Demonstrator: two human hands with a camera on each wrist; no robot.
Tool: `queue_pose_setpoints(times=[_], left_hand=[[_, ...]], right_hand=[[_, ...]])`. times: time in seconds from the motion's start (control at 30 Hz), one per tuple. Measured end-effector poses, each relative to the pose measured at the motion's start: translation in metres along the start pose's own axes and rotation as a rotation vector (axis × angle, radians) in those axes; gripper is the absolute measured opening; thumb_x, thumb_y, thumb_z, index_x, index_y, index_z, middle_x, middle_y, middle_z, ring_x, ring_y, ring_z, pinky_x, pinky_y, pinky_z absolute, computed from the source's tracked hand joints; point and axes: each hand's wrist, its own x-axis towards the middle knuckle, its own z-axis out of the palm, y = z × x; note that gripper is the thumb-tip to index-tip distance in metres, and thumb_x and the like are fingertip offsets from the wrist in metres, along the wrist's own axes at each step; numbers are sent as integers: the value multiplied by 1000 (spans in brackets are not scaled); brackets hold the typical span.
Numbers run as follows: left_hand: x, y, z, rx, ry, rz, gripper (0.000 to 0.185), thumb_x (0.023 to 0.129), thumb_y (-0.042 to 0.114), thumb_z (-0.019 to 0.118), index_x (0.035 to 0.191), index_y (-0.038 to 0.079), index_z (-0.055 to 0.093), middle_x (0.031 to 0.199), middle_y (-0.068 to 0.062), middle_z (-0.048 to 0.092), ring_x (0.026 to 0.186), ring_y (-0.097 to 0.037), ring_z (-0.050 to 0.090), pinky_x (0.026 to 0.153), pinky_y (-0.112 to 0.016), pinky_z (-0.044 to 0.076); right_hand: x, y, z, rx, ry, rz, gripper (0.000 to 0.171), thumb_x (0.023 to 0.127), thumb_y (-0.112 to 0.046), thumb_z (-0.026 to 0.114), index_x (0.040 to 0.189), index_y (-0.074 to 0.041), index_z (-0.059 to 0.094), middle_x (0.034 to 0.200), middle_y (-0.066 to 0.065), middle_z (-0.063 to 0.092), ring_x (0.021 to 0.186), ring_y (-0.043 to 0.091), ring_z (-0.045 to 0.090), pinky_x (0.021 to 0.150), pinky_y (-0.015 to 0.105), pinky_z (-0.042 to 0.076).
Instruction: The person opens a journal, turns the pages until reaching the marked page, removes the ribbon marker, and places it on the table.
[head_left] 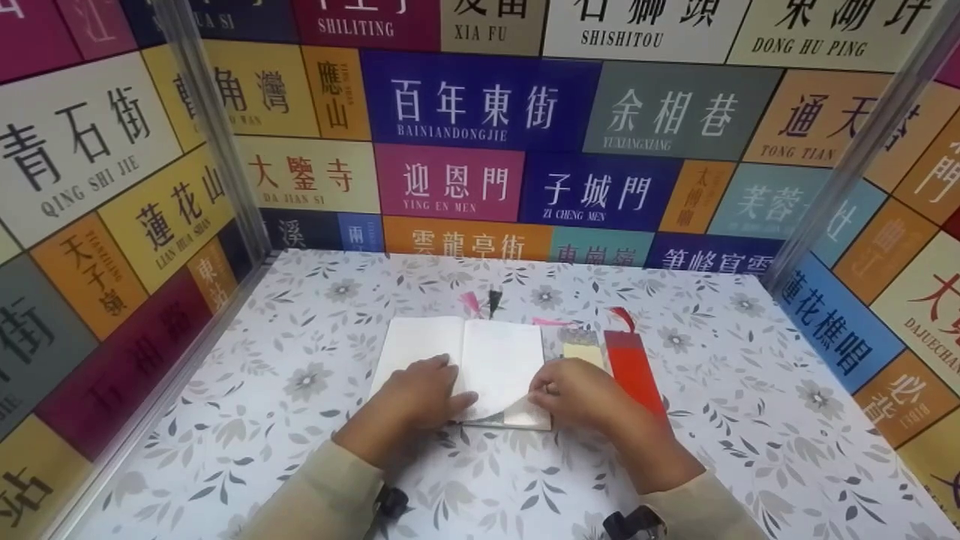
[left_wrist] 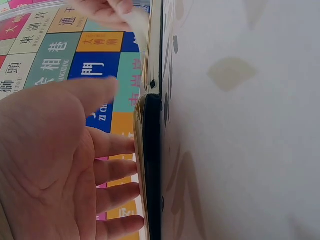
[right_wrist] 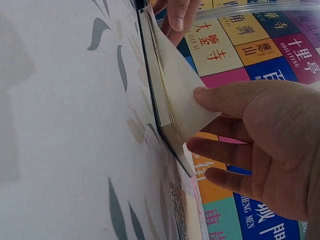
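Now R hand (head_left: 581, 394) lifts notebook (head_left: 465, 360) page (head_left: 517, 409).

We are resting our left hand (left_wrist: 55, 170), fingers straight, against the notebook's (left_wrist: 150, 165) edge on the floral tabletop (left_wrist: 240, 150).

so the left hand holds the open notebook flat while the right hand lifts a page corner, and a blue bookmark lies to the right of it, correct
Not quite: the bookmark is red, not blue, as the head view shows. The rest holds: the left hand presses the open notebook flat while the right hand lifts a page corner.
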Motion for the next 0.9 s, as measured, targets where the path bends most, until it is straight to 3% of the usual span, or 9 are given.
queue_pose_setpoints(times=[0.2, 0.4, 0.9], left_hand=[[2, -2, 1, -31, -24, -19, 105, 88, 90, 52, 163, 16, 47, 174, -8, 39, 160, -38, 40, 131, -58, 34], [1, -1, 1, -11, -19, -7, 111, 82, 87, 66, 163, 15, 46, 174, -9, 39, 159, -38, 41, 131, -57, 35], [3, -1, 5, 29, 60, 40, 93, 87, 73, 73, 153, 10, 57, 164, -14, 52, 144, -41, 56, 121, -57, 47]], right_hand=[[0, -6, -1, -22, 193, -96, 9, 95, -34, 82, 104, -35, 81, 108, -14, 76, 106, 12, 71, 103, 38, 62], [-1, -11, 1, -43, 310, -175, 8, 96, -34, 82, 103, -33, 80, 107, -14, 77, 105, 11, 72, 101, 36, 63], [-1, -12, 4, -57, 351, -216, 11, 98, -29, 79, 110, -29, 80, 116, -9, 78, 114, 16, 73, 107, 41, 61]])
